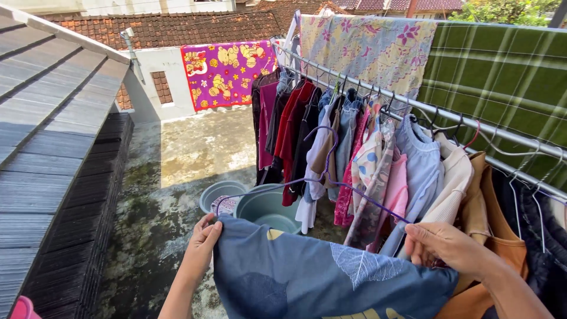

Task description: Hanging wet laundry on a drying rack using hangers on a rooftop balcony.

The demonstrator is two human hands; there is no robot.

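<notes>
Roof [53,147]: grey tiles, at far left.
Basins [260,207]: two grey ones on the floor, behind the cloth.
Left hand [204,239]: closed on the left edge of the blue cloth [307,277].
Hanger [319,177]: purple wire, inside the cloth top; it may slip out if the cloth sags.
Right hand [449,245]: pinching the cloth's right edge, beside the full rail [449,115]; hook may catch neighbours.

Blue leaf-print garment [319,277] hangs spread, seemingly on a purple hanger [313,177].
</notes>
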